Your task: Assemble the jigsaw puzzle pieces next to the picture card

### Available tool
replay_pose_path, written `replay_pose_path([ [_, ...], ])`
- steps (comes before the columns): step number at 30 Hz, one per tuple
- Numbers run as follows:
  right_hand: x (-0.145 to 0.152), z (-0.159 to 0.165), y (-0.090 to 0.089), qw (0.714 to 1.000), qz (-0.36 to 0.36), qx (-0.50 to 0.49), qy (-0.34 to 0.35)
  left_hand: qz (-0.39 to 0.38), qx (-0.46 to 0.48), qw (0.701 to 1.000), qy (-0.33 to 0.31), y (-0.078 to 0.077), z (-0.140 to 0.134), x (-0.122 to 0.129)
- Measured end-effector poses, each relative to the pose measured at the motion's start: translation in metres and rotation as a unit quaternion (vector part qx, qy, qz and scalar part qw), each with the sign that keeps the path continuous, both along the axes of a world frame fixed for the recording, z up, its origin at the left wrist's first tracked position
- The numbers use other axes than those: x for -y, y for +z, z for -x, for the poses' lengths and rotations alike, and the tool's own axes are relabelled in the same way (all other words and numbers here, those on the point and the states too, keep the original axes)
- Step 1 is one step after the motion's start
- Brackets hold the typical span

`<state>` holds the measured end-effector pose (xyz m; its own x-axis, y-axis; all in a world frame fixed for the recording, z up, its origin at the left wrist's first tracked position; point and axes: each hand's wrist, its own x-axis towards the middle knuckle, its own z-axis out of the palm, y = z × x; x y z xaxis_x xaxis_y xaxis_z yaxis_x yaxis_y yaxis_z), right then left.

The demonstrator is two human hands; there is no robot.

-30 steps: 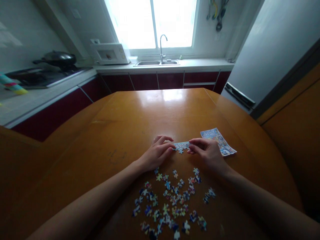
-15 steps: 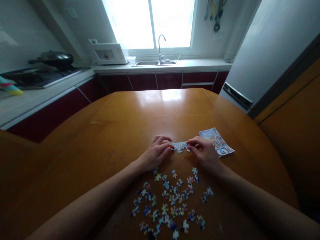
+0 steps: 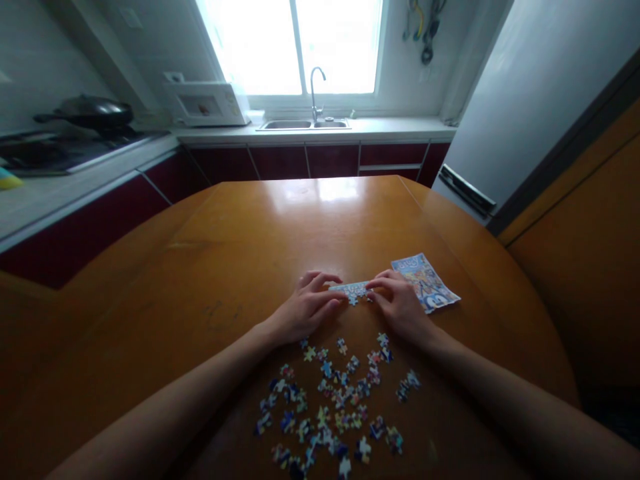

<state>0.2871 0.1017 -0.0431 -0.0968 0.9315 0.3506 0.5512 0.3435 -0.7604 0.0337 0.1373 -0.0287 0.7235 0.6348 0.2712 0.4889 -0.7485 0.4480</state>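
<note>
A joined strip of light-blue jigsaw pieces (image 3: 356, 291) lies flat on the wooden table, straight along its far edge and knobbly on the near side. My left hand (image 3: 311, 303) has its fingers curved around the strip's left end, with part of that end showing between them. At the right end, my right hand (image 3: 397, 303) pinches the strip with thumb and fingers, which hide that corner. Many loose jigsaw pieces (image 3: 345, 393) are scattered between my forearms. Beside my right hand lies a printed picture sheet (image 3: 429, 283), partly behind the fingers.
The large brown table (image 3: 280, 233) has a rounded outline. Beyond it, a counter holds a sink (image 3: 287, 125) with a tall faucet and a white microwave (image 3: 207, 105). A dark wok (image 3: 93, 112) sits on the stove at left. A grey fridge (image 3: 530, 100) stands at right.
The view has shifted slightly, moving the scene leftward. My right hand's fingers have slid a little further over the strip's right end; my left hand stays at the other end.
</note>
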Motion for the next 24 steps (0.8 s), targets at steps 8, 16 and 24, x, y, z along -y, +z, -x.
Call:
replay_pose_path([
  [8,0.0001,0.0025,-0.0044,0.999,0.012,0.031,0.008,0.001,-0.040,0.999,-0.002,-0.0004,0.0008,0.0006],
  [16,0.0005,0.0035,-0.0045,0.999,0.000,0.047,0.016,0.000,-0.034,0.999,-0.003,-0.0007,0.0010,0.0000],
  [24,0.0007,0.0026,-0.0070,0.998,-0.008,0.060,0.019,-0.004,-0.039,0.999,-0.004,-0.0017,0.0009,-0.0001],
])
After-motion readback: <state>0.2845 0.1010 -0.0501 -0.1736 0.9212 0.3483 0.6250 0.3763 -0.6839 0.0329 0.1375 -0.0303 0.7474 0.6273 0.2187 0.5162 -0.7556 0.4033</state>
